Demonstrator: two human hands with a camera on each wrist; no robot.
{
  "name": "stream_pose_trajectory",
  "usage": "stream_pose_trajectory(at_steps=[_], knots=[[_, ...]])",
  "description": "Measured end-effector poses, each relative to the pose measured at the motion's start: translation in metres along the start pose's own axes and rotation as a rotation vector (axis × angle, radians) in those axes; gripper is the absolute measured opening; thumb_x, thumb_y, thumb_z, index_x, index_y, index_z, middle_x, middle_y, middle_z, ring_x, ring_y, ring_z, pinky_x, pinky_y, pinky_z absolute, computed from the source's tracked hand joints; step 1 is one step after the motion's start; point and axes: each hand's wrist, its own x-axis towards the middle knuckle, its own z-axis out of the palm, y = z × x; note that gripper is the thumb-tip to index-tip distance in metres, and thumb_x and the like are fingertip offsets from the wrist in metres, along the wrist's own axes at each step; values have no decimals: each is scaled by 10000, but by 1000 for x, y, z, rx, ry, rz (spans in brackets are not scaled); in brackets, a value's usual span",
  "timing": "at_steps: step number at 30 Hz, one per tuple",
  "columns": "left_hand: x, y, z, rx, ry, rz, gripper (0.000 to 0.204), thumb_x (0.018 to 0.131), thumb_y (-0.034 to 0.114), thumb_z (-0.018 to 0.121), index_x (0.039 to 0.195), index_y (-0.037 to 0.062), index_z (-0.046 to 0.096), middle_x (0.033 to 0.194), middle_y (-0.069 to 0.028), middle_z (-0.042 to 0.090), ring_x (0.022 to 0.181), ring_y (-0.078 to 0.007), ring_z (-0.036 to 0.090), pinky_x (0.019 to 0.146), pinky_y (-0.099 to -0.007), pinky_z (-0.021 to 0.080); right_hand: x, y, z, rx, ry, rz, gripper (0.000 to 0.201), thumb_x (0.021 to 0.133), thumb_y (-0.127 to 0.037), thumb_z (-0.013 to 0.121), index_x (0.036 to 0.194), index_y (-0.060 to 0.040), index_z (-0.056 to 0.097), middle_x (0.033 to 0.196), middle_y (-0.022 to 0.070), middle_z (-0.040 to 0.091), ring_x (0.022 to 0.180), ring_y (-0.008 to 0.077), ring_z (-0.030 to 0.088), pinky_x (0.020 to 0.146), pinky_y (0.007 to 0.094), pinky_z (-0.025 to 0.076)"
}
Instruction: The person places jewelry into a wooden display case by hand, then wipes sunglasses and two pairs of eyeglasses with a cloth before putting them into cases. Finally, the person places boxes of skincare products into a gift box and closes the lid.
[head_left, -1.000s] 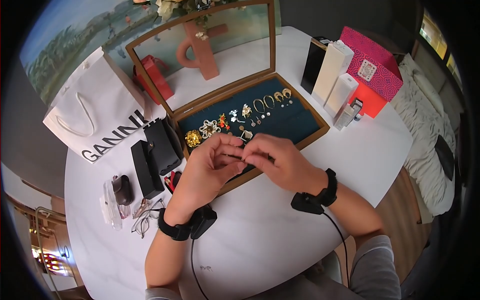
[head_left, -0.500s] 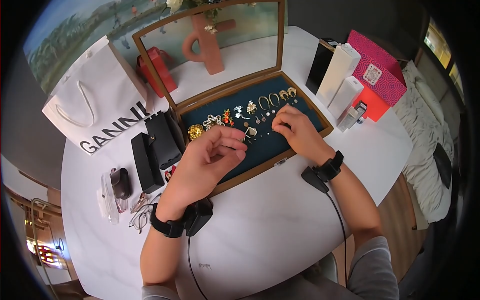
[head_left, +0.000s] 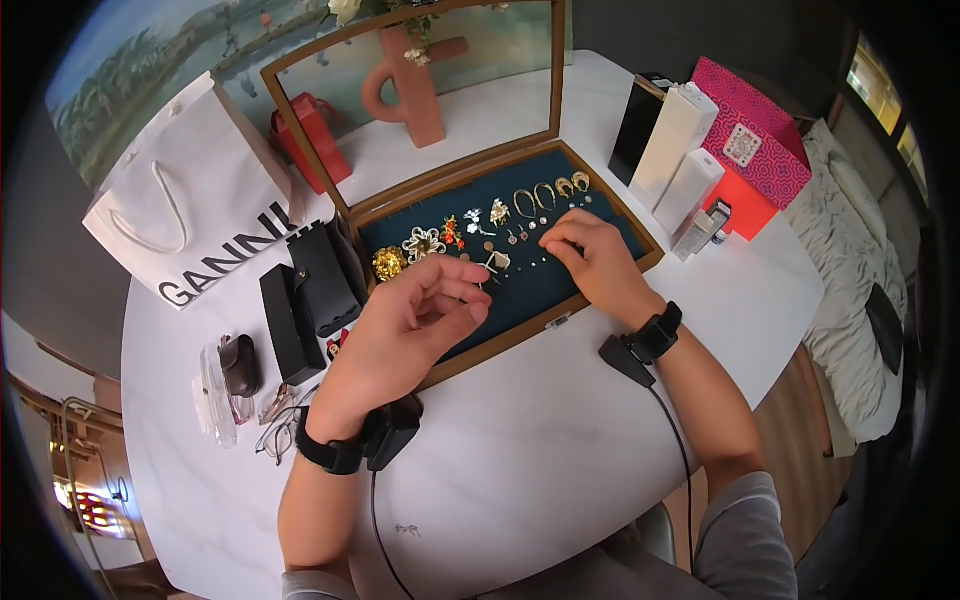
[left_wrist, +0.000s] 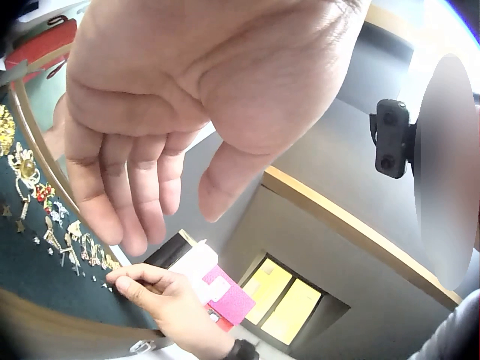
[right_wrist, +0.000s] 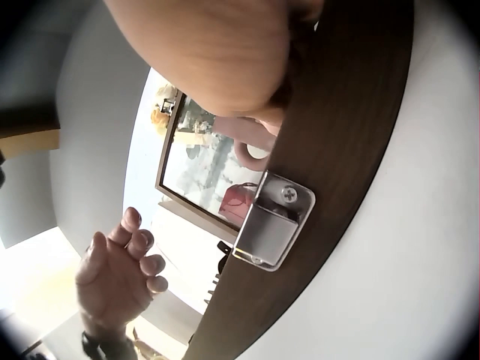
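My right hand (head_left: 597,256) is over the right part of a wooden jewellery box (head_left: 500,343) lined in dark teal. Its thumb and index fingertips pinch together just above the lining, near a row of small stud earrings (left_wrist: 105,286). The fingers hide what lies between them; only its tiny size is suggested. Over the box's left front, my left hand (head_left: 405,325) hovers palm inward, fingers loosely bent and nothing between them. Nearby lie a gold flower brooch (head_left: 388,264), a pearly white flower brooch (head_left: 424,244), an orange-red piece (head_left: 453,232) and gold hoop earrings (head_left: 524,204).
The box's glass lid (head_left: 557,75) stands raised behind it. Left are a white paper bag (head_left: 190,190), black cases (head_left: 288,325) and eyeglasses (head_left: 278,437). White boxes (head_left: 672,140) and a pink box (head_left: 748,125) stand right. A metal latch (right_wrist: 271,225) is on the front rim.
Both hands were together over the box's front; the right hand has since moved right and down to the lining. The left hand stays near its place, fingers loosened. Last half second: almost still.
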Motion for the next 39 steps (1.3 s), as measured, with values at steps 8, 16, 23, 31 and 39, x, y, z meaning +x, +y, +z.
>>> stream_pose_trajectory(at_steps=[8,16,23,31,39], knots=[[-32,14,-6,-17,87,52,267,954,-29,618,1218,0,592,1107,-49,650,1008,-111,617,895,-259,499,-2,0,0,-13,123,-106,63,917,-47,645,909,-11,697,848,105,630,723,238,612,655,311,484],[-171,-3,4,765,127,-143,163,825,-88,698,951,16,700,889,-96,678,800,-201,674,726,-279,529,-42,-100,21,413,-278,-163,56,926,-32,631,942,7,668,870,86,607,730,146,592,626,286,467],[-229,-38,28,826,230,-128,198,813,-20,753,996,20,689,920,-95,672,810,-224,684,719,-315,572,-123,-163,88,532,-854,-249,65,921,-53,610,947,-4,645,942,143,634,852,363,626,774,444,499],[-227,-50,28,968,246,-10,187,784,24,780,936,41,672,845,-73,642,768,-271,640,658,-359,550,-129,-182,112,315,-782,-302,79,916,-48,612,878,20,601,931,161,599,829,348,631,753,440,509],[-224,-45,33,997,244,-80,130,813,-10,722,917,50,674,848,-78,649,767,-257,669,664,-349,549,-128,-174,114,330,-763,-256,21,886,24,589,868,34,586,934,179,595,842,366,625,753,440,506]])
